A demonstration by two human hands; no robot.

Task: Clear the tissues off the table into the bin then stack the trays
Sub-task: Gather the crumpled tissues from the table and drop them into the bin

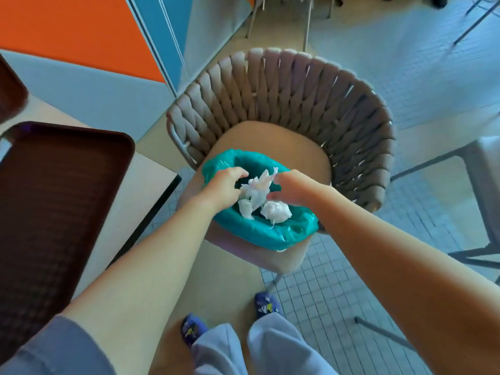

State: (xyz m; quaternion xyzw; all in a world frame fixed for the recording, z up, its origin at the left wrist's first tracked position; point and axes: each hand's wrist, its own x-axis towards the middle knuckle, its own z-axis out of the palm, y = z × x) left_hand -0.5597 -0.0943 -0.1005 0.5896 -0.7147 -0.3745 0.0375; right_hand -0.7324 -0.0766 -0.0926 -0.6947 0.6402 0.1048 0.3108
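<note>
A bin lined with a teal bag [259, 234] stands on a chair seat. My left hand [224, 189] and my right hand [293, 188] are both over its opening, fingers curled. Between them they hold a bunch of white tissues [257, 189]. A crumpled tissue ball [276, 211] lies lower in the bin, by the near rim. On the table [143, 182] at the left lies a dark brown tray [54, 212]. A corner of a second brown tray [10, 90] shows at the far left edge.
The bin sits on a woven-back chair [297, 85] just right of the table corner. A metal stool or table leg [481, 185] stands at the right. My feet in blue slippers [266, 305] are on the tiled floor below.
</note>
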